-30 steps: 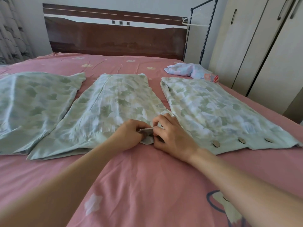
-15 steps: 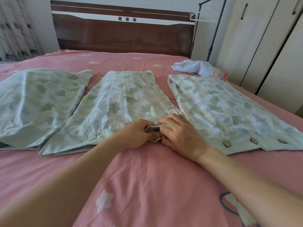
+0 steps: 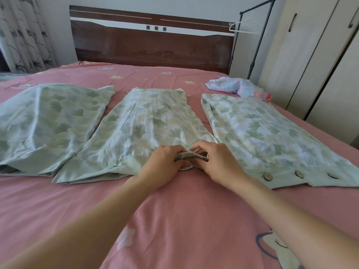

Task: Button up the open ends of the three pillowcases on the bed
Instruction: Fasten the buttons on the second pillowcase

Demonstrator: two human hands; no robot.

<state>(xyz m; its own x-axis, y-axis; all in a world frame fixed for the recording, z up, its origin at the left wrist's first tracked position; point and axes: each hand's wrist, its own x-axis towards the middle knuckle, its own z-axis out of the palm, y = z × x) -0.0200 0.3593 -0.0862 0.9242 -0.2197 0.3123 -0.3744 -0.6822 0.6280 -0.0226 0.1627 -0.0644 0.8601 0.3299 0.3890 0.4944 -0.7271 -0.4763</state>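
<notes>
Both hands (left (image 3: 165,164), right (image 3: 217,162)) pinch middle pillowcase (image 3: 147,129) hem.

Both my arms are extended forward, bare forearms converging at centre. Left hand (image 3: 164,164) palm down, fingers curled, pinching a fold of cloth. Right hand (image 3: 217,162) palm down, fingertips (image 3: 196,148) bent inward, meeting the left and gripping the same fold.

Bare pink sheet (image 3: 174,220) lies open before the three pillowcases (image 3: 155,121).
</notes>
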